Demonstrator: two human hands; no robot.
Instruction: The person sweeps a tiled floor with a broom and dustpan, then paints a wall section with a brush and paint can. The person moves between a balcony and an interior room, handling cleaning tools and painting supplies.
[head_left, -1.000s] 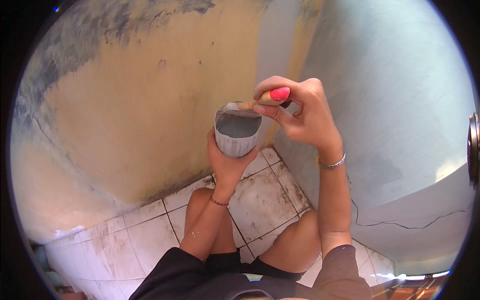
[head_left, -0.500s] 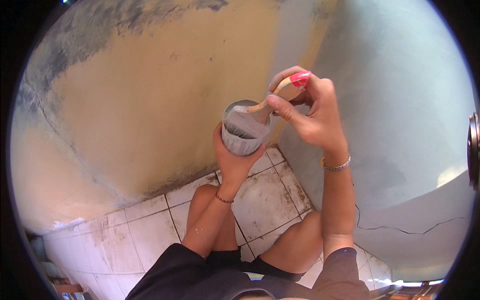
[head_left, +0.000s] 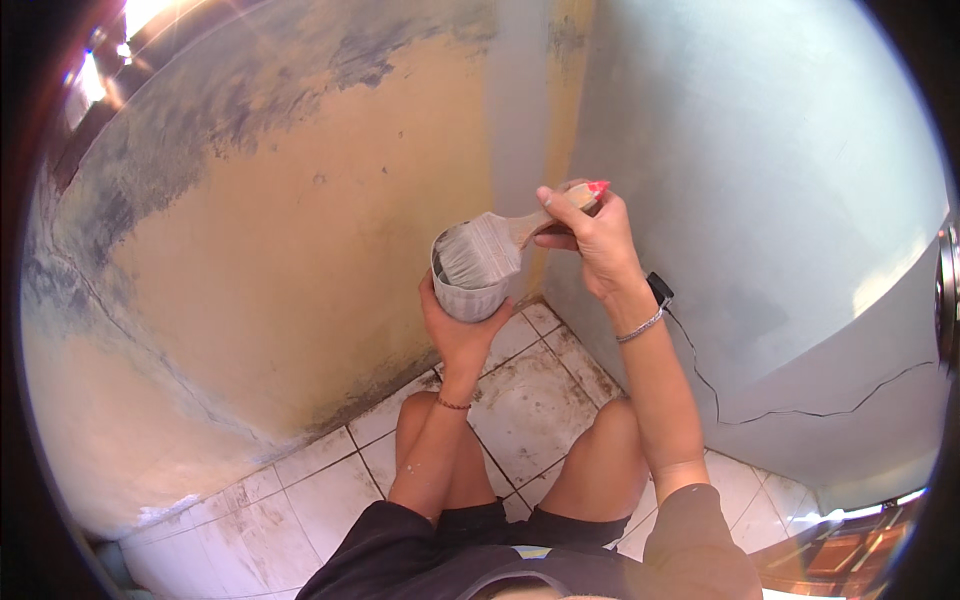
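My left hand [head_left: 462,335] is wrapped round a paint-smeared grey cup [head_left: 472,302], holding it up in front of the wall. In my right hand [head_left: 597,235] is a wide paintbrush [head_left: 482,252], gripped by its wooden handle with a red end. The brush lies tilted over the cup's mouth, its broad side facing up. Pale grey paint coats its bristles, which point down and left into the cup. What lies deeper in the cup is hidden by the brush.
A yellowish wall [head_left: 290,220] with dark patches and a crack stands ahead and left. It meets a pale grey-blue wall [head_left: 760,180] on the right. A thin cable [head_left: 790,412] hangs along that wall. Dirty white tiles [head_left: 530,400] cover the floor.
The brush has turned from edge-on to flatter, showing its broad coated side. My right hand has moved down and left, and the view has shifted.
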